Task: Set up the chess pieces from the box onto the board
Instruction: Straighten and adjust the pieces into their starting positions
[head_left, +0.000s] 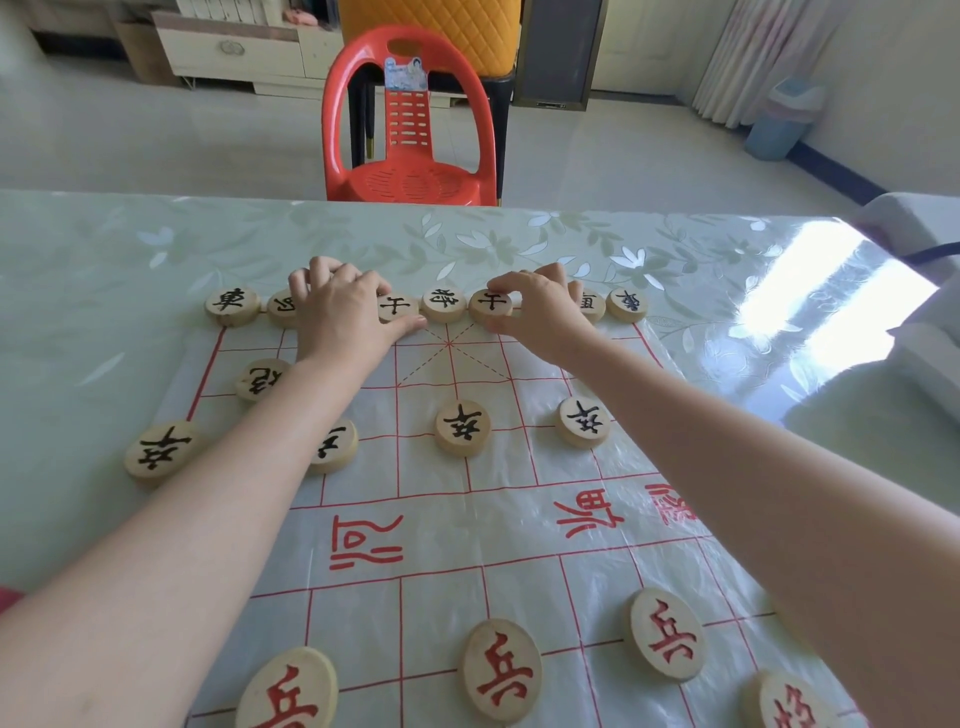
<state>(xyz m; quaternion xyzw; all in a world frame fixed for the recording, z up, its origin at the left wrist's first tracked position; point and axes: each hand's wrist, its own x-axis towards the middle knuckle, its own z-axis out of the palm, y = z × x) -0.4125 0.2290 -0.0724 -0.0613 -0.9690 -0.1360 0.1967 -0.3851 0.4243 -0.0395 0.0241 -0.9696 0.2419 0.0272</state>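
Item: black-lettered disc (491, 305), round and lying flat, so there is no long axis for you to line up. Place: the far line of the board (519, 525) at 12 o'clock, one station right of the middle, close against the centre disc (444, 304) at its 9 o'clock. Grip: your right hand (543, 312) pinches it, forefinger on the far rim at 12 o'clock, thumb on the near rim at 6 o'clock. The disc lies at 9 o'clock from that palm, so any nudge would run sideways along the row. Your left hand (343, 306) is the farther one, at 9 o'clock beyond the centre disc, fingers curled over the row, thumb beside the twin disc (397, 307); whether it holds a piece beneath, you cannot tell. Judged: only seating on the crossing is left, without bumping the neighbour. Outward: pawn row (462, 428) at 6 o'clock, red-lettered discs (501, 670) nearest you, table (104, 312) beneath. No box in view.
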